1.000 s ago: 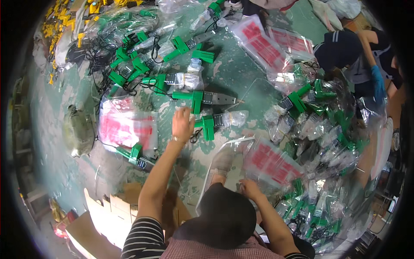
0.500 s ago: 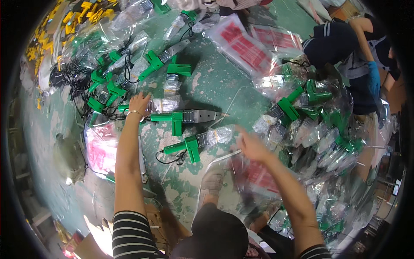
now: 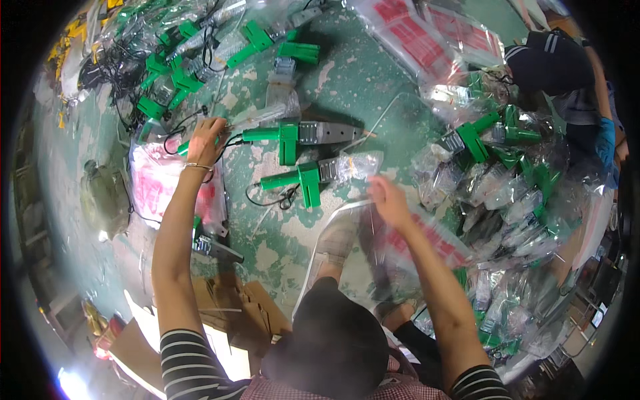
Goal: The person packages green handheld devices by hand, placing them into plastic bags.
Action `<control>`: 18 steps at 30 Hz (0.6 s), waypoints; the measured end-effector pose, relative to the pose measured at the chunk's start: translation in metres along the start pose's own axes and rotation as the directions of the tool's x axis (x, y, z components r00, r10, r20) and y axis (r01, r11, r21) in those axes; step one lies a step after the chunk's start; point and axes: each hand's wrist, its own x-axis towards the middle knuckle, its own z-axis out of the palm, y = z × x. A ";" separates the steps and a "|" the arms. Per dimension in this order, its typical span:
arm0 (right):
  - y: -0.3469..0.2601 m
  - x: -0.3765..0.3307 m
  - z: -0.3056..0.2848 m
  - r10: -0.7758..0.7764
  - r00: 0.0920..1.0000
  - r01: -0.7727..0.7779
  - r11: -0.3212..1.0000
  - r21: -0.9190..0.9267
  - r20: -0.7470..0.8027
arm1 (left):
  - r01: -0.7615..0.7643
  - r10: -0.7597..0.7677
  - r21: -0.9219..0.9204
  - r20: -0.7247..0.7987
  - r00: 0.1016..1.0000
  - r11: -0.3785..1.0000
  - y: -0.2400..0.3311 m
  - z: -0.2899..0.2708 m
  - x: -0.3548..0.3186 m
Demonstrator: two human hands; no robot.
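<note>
One snag risk here imo: the left hand (image 3: 205,140) looks curled round a clear-wrapped green tool (image 3: 257,120), wrap poking out to its right. A black cord (image 3: 231,142) loops just beside that hand; if it's hooked, lifting could drag the unwrapped tool (image 3: 288,141) along. The right hand (image 3: 390,200) is too blurry to tell its grip, but could bump the lower tool (image 3: 309,181) just ahead of it.

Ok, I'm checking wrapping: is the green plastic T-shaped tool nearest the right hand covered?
Partly: the tool has clear plastic over its tip, but a bare green handle.
</note>
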 end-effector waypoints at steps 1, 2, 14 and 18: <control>0.010 -0.031 0.013 0.126 0.990 -0.130 0.990 0.058 0.068 | 0.009 -0.009 -0.003 0.018 1.000 1.000 0.000 0.000 -0.008; 0.017 -0.054 0.022 0.241 0.961 -0.255 0.961 0.103 0.132 | -0.029 0.027 0.048 0.032 0.999 0.998 0.002 0.001 -0.008; -0.031 -0.030 0.066 0.085 0.990 -0.099 0.988 0.120 0.111 | 0.325 -0.354 -0.307 -0.044 0.934 0.894 0.029 -0.006 -0.033; -0.048 -0.003 0.065 -0.093 0.993 0.089 0.994 0.058 0.077 | 0.294 -0.298 -0.127 -0.009 0.955 0.947 0.073 -0.001 -0.049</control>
